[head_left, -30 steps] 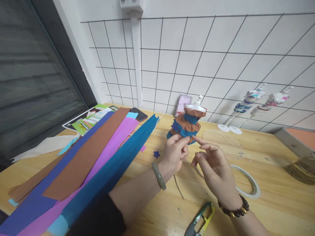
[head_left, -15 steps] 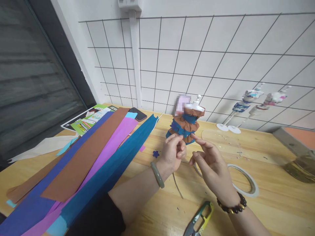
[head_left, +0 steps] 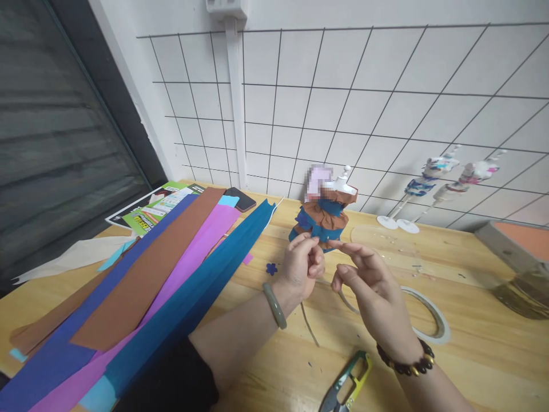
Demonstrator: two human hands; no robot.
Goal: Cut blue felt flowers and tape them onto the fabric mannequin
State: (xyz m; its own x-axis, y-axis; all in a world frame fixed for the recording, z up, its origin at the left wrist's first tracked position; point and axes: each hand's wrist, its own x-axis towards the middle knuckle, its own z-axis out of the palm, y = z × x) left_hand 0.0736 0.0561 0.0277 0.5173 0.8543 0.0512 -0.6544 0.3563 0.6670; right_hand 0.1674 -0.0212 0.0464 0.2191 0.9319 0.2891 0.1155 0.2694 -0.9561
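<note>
A small white mannequin [head_left: 341, 184] stands on the table, dressed in ruffled brown and teal crepe paper [head_left: 326, 214]. My left hand [head_left: 303, 260] is closed with its fingers curled in, right in front of the lower ruffles. Whatever those fingers hold is hidden. My right hand [head_left: 373, 286] is open, with its index finger stretched toward the lower right ruffle and its thumb apart. Whether that fingertip touches the paper I cannot tell. A dark blue paper flower [head_left: 271, 268] lies to the left of my left hand.
Long crepe paper strips [head_left: 158, 269] cover the left side. Green-and-yellow-handled scissors [head_left: 348, 383] lie at the front. A tape roll [head_left: 441, 323] is beside my right wrist. Two decorated mannequins [head_left: 429, 171] lean by the wall. A glass container [head_left: 525, 294] and a phone [head_left: 241, 198] are also there.
My right index fingertip has moved slightly left and down along the lower ruffle, and the right hand has turned a little. My left hand has hardly moved.
</note>
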